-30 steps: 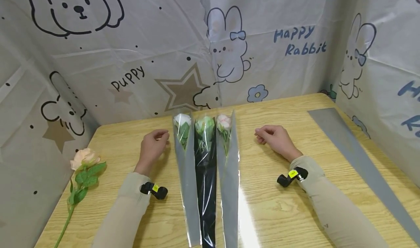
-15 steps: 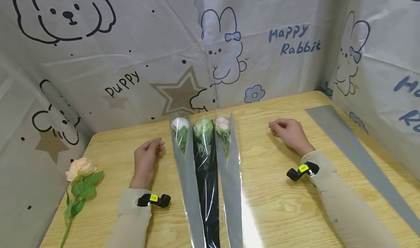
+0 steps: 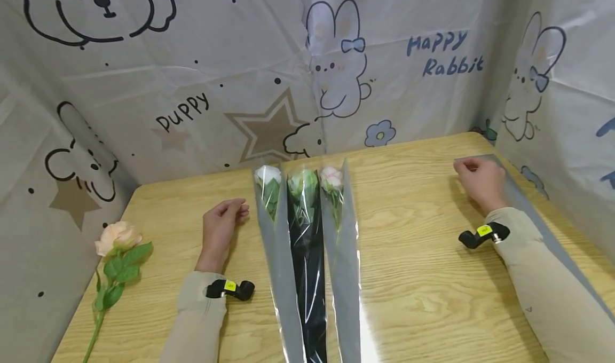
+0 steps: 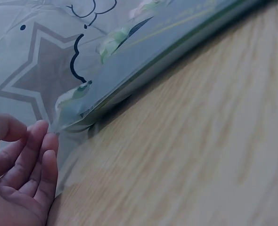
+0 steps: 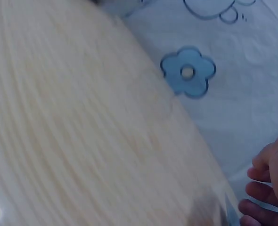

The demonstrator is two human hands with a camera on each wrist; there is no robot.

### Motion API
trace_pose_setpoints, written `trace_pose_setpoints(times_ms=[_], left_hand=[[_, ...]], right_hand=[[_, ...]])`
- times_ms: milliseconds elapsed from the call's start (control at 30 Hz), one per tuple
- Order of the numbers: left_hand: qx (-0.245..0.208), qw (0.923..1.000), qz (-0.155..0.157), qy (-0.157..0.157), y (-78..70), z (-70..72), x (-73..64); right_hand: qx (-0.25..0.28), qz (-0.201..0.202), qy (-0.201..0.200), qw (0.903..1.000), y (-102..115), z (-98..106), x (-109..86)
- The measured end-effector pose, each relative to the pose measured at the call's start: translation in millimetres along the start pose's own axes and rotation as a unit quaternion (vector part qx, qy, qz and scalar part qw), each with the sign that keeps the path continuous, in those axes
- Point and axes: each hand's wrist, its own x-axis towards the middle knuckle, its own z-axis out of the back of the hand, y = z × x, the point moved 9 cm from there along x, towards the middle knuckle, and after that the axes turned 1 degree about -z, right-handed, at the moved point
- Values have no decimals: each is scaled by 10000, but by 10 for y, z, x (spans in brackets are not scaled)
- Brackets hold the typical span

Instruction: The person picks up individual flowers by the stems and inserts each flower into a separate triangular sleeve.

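Note:
My right hand [image 3: 480,184] is over the wide far end of a flat grey flower sleeve [image 3: 557,244] at the table's right side, its fingers loosely curled. The forearm hides part of that sleeve. In the right wrist view, the fingers [image 5: 266,188] show at the lower right, beside the table edge. My left hand [image 3: 221,232] rests on the table, relaxed, just left of three wrapped roses. These are a white rose [image 3: 267,176] in a grey sleeve, a green rose [image 3: 304,181] in a black sleeve and a pale pink rose [image 3: 332,177] in a grey sleeve.
An unwrapped peach rose [image 3: 118,237] with green leaves lies at the left of the wooden table [image 3: 408,277]. A printed cloth [image 3: 192,32] with cartoon drawings hangs behind the table and along both sides. Each wrist wears a small black camera.
My right hand has moved right, away from the wrapped roses and over the flat grey sleeve. The left hand has shifted slightly away from the roses. The roses stay in place on the table.

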Motion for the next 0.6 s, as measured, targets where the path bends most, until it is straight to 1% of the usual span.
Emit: trace_pose_setpoints(times_ms=[167, 233, 300, 367, 433, 533, 600], left_hand=[[81, 9999, -79, 25, -19, -2, -10], [137, 9998, -114, 76, -22, -13, -8], [228, 9995, -132, 147, -23, -25, -11], [299, 9993, -157, 177, -11, -24, -3], [353, 9991, -152, 181, -3, -14, -1], [451, 9987, -169, 188, -6, -7, -4], [505, 9983, -198, 224, -13, -13, -8]], right_hand=[[-313, -258, -141, 9991, -247, 176, 77], [-472, -441, -143, 9978, -336, 219, 78], [-670, -495, -203, 9963, -385, 258, 70], [-870, -538, -188, 9946, -415, 256, 59], [-1053, -475, -143, 9932, -427, 239, 49], [-1390, -279, -78, 9899, -420, 208, 43], [-1538, -240, -1, 9878, -431, 191, 45]])
